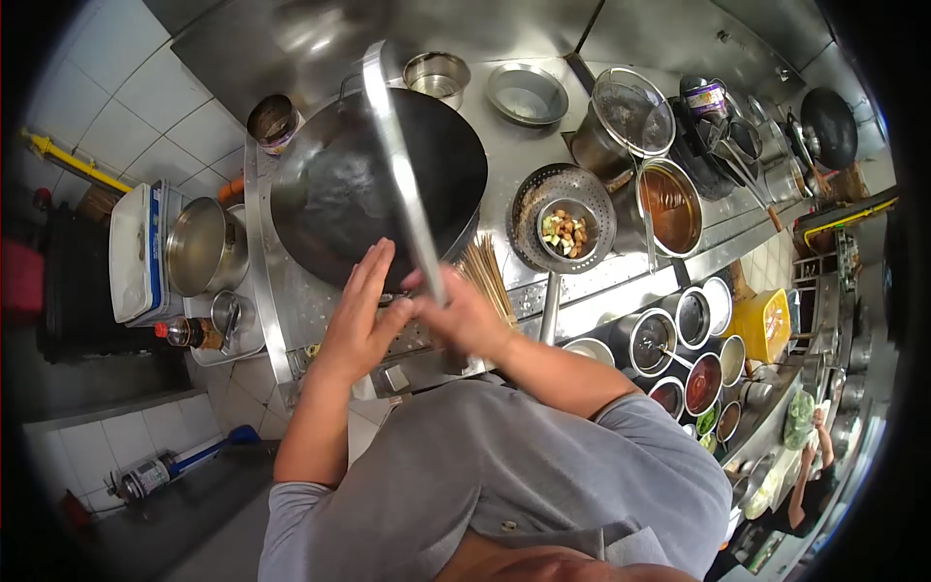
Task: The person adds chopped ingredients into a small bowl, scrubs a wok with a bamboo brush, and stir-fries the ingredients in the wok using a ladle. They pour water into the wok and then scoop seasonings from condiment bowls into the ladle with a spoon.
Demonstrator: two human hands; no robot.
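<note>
My left hand [359, 325] is raised at the near edge of the large dark wok [339, 184], its fingers stretched out and nothing in it. A long metal pipe [402, 175] crosses over the wok, and its lower end is at my right hand [470, 315]. My right hand is blurred and partly behind the pipe end, so its grip cannot be made out. The fingertips of both hands are close together. Just right of the wok lies a bundle of thin sticks [485, 276]. A bowl of chopped pieces [565, 231] rests in a perforated ladle [527, 209].
Behind the wok are a metal pot [436, 78] and a round pan [528, 94]. To the right are a strainer [632, 112], a pot of brown liquid [669, 209], sauce containers [703, 383] and a yellow tub [761, 325]. Another person's arm [803, 485] shows at far right.
</note>
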